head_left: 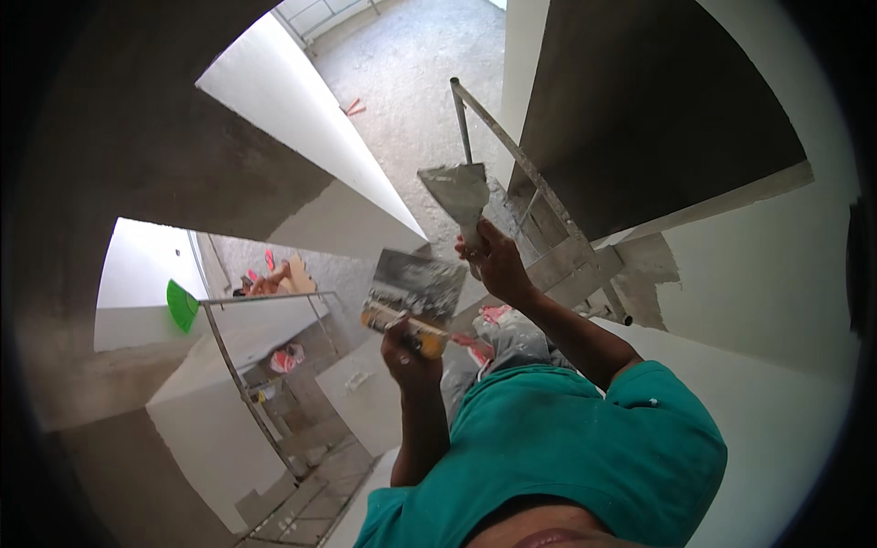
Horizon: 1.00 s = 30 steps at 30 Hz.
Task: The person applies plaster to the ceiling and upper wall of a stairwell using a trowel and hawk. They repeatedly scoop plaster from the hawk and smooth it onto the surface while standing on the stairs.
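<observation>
Head view: two tools, one per hand. Your left hand (pixel 411 354) wraps its fingers round the handle of a wide, rectangular grey metal trowel (pixel 422 279); your right hand (pixel 501 263) closes on a flared, plaster-coated putty knife (pixel 459 189), up and right of it. Two tubular metal frames (pixel 523 159) flank you, the right one's rail beside the knife. Beyond spreads open, rough grey concrete floor (pixel 393 91). Pale smears streak the trowel's flat blade.

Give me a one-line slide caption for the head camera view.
Left hand grips a wide, paste-smeared blade; right hand holds a flared, paste-coated scraper, with a metal rail beyond.
</observation>
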Tool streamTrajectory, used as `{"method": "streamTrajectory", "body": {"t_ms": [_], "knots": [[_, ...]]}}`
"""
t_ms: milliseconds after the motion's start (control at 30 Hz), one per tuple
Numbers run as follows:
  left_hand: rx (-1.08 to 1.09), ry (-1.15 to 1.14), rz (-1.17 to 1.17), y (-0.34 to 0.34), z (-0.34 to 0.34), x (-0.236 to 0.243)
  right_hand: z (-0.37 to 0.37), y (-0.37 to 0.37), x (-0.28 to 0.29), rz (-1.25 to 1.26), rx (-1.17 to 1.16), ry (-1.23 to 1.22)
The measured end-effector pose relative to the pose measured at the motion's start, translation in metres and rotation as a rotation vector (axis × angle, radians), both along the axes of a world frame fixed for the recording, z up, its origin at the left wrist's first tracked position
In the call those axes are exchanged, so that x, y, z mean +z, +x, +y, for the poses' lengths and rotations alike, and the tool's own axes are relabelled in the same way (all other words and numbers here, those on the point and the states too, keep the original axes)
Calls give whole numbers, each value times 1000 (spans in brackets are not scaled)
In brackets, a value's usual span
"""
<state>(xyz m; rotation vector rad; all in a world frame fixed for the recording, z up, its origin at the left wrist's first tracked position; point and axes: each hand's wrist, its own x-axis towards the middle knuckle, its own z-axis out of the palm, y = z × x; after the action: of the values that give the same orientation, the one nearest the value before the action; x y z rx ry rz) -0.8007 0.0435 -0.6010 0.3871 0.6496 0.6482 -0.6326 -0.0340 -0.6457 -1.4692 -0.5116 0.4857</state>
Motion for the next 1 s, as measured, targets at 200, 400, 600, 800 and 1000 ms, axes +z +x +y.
{"method": "streamTrajectory", "body": {"t_ms": [200, 400, 600, 800, 1000], "knots": [[-184, -95, -55, 18, 1, 50, 20, -17, 52, 242, -39, 371], [-257, 596, 58, 24, -2, 56, 4, -10, 64, -334, -158, 211], [-327, -54, -120, 33, 13, 63, -39, 18, 64, -705, -88, -50], [-210, 94, -171, 37, 10, 50, -60, 62, 88, -1060, -102, -157], [-170, 37, -212, 105, -11, 84, -120, 149, 95, -1228, -49, -424]]}}
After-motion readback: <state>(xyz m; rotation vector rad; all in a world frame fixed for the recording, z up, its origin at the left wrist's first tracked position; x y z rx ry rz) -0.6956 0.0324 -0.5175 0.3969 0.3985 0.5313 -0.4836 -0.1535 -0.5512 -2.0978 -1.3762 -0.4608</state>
